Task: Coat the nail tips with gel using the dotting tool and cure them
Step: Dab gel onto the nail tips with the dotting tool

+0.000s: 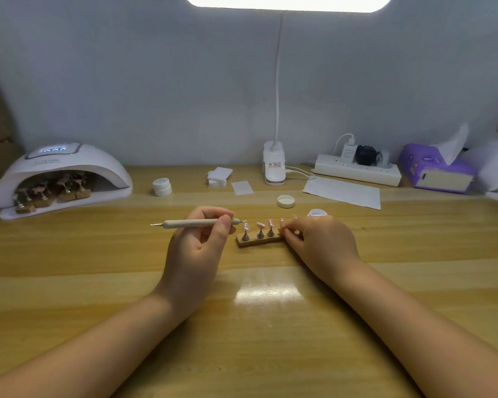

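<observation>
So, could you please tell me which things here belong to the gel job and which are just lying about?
In use: dotting tool, nail tips on stand, open gel pot, its lid, curing lamp.
Lying about: tissue box, power strip, paper sheet.

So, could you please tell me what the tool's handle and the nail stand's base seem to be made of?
Tool handle: probably matte pale wood or plastic; no shine. Stand base: looks like cork or raw wood, brown and rough-edged. The table is glossy wood-grain, reflecting the lamp.
</observation>
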{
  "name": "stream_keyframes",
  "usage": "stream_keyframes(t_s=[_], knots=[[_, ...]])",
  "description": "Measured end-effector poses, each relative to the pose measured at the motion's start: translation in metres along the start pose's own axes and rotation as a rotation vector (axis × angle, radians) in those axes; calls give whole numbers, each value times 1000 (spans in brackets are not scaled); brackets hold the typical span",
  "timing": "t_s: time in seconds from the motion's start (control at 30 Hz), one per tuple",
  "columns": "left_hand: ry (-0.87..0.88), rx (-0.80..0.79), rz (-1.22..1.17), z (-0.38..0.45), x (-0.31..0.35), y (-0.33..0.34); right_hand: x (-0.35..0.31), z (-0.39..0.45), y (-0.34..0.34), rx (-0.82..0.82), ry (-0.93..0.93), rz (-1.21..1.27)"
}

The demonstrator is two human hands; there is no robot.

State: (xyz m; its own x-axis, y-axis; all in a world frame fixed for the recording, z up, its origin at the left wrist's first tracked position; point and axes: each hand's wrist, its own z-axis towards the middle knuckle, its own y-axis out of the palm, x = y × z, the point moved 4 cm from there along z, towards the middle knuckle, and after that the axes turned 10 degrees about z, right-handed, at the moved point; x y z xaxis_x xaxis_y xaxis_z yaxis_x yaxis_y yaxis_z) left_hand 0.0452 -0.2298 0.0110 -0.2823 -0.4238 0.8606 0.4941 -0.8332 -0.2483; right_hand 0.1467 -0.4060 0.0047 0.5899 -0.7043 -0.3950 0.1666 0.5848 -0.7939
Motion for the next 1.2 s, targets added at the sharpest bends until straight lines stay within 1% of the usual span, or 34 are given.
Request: stream_keyframes(t_s=[0.07,0.13,0.27,0.43,0.57,0.77,0.93,1.2], knots=[[3,2,-3,-1,1,-1,-3,-2,-1,3,-20,-19],[14,8,-1,-1,3,-1,-5,-4,-3,24,-22,16],[74,23,-5,0,13,-4,-11,-8,-14,98,-78,255],[193,94,-73,3,36,-12,-33,-7,-30,172,-173,539],[270,103,-93,3,52,-15,-50,-9,-37,179,-211,703],[369,90,-52,-1,64,-16,-62,-12,-44,176,-227,750],[384,101,32,-2,66,-15,-66,-14,-45,172,-242,756],[387,100,70,-3,70,-15,-68,-14,-45,179,-257,751]])
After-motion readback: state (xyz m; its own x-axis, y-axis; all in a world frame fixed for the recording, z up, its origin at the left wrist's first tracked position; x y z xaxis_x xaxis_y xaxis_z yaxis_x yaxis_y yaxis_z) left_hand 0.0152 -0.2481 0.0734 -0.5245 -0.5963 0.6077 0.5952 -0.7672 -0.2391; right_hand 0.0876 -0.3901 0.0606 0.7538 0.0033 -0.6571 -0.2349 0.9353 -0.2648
